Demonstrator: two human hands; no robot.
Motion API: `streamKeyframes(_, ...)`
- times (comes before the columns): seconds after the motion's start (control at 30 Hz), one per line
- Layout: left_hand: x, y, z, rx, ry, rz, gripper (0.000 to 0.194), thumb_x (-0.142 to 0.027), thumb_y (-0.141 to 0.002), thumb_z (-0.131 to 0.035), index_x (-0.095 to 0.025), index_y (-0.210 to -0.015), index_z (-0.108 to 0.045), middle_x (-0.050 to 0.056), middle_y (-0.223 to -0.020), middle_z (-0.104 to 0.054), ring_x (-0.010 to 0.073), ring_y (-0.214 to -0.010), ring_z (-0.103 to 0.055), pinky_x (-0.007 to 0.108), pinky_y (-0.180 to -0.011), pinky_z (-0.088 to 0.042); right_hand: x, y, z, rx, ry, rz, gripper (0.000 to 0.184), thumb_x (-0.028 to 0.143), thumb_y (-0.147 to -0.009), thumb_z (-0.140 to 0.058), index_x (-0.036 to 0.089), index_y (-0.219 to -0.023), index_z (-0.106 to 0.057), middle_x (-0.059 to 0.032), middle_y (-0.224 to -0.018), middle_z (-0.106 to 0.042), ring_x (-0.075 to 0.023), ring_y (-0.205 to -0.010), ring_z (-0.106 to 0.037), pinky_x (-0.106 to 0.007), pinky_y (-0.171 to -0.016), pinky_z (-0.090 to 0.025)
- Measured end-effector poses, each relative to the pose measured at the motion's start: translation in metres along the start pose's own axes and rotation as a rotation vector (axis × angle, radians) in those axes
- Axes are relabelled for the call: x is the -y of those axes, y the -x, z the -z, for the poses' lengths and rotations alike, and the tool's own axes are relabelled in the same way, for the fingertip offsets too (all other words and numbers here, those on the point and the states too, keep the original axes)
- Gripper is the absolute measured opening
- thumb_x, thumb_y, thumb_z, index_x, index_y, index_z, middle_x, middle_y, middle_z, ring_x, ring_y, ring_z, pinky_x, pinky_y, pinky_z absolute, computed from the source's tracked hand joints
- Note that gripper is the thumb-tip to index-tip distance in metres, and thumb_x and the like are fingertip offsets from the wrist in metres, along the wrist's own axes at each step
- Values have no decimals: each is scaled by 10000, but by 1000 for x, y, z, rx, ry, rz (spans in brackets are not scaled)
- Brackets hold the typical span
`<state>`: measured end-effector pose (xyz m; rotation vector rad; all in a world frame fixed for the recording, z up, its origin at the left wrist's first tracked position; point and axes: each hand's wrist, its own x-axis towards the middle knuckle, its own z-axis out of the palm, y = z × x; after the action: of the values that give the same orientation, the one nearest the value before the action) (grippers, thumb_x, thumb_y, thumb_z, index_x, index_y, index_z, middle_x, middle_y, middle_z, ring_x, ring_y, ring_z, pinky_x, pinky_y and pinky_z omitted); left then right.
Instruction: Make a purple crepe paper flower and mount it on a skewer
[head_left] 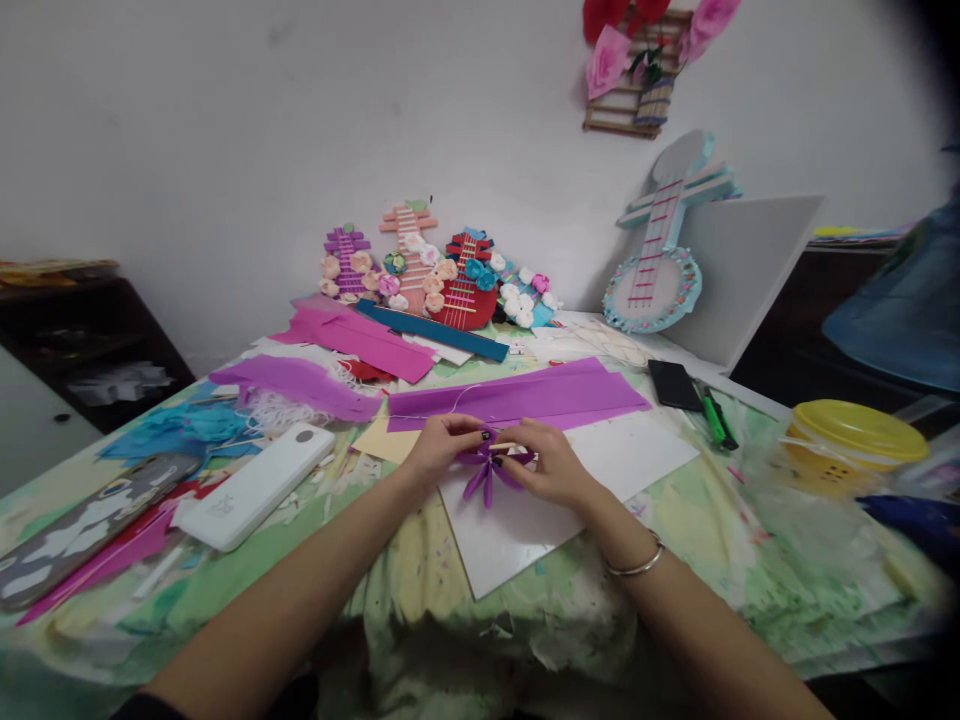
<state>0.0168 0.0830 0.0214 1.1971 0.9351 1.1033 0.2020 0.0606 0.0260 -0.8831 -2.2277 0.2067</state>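
Pale wall [187, 120] rises behind a paint-stained tablecloth [412, 570]; in the head view, a purple paper flower [487, 490] is held over a white board [525, 540], between the two hands. Its lower petals fan toward the person. The left hand [451, 446] is nearly closed, fingertips pinching the flower's upper edge. The right hand [551, 462], also pinched, holds a short pale stick [504, 446] lying roughly crosswise over the flower's centre, pointing left. Both hands are about equally near; the exact grip point is hidden.

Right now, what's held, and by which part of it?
Left hand and right hand hold a purple petalled piece by its upper part; a pale stick shows between them; exact contacts unclear.
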Motion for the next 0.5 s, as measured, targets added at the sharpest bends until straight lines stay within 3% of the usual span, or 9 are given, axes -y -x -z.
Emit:
streamKeyframes(0.13, 3, 2, -2, 38, -74, -12, 250, -252, -602, -771, -122, -810, -723, 66, -714, -699, 140, -591, -621, 240, -566, -481, -7, 1, 3, -90, 2, -91, 296, 261, -927, -408, 188, -1080, -649, -75, -951, -697, -180, -824, -610, -283, -710, -441)
streamKeyframes(0.33, 6, 2, -4, 76, -173, -59, 234, -243, -639, -721, -129, -841, -752, 67, -674, -699, 131, -570, -585, 235, -557, -459, -12, 1, 0, -60, 188, -89, 258, 155, -844, -525, 210, -1028, -697, -63, -812, -714, -175, -709, -606, -262, -633, -430)
streamKeyframes(0.5, 6, 3, -6, 102, -183, -84, 206, -244, -645, -712, -135, -814, -754, 47, -641, -674, 108, -547, -539, 214, -522, -406, -10, 1, -1, -55, 202, -105, 285, 109, -820, -538, 220, -1030, -697, -55, -831, -724, -176, -710, -622, -260, -629, -434)
